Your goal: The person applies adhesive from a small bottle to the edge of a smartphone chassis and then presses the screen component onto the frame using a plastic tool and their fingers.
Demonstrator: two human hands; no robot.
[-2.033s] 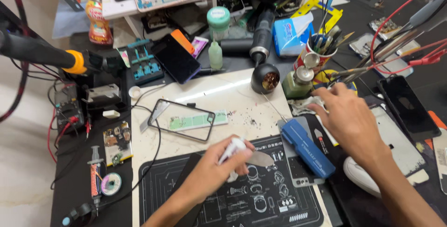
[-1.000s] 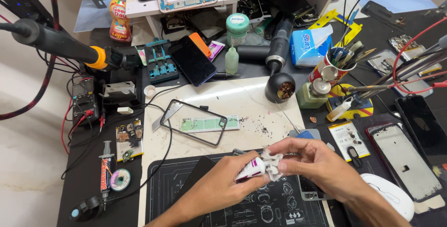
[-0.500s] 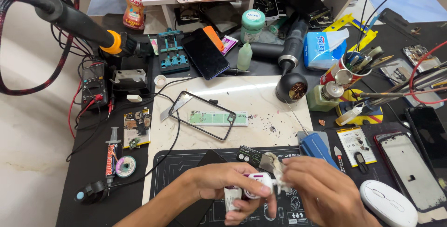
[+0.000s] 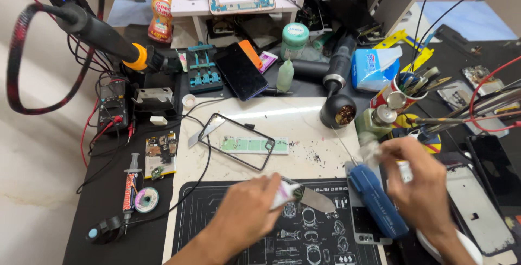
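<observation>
Single view, worn on the head, looking steeply down and slightly forward over a cluttered repair bench. Close enough to cut off both forearms at the bottom edge, left hand (image 4: 251,206) low centre, right hand (image 4: 422,183) lower right. Black work mat (image 4: 217,227) along the bottom edge, white slab (image 4: 304,121) at mid-frame, raised shelf (image 4: 233,12) at the far top. Pale floor down the left side. No second view sharing the scene.
</observation>
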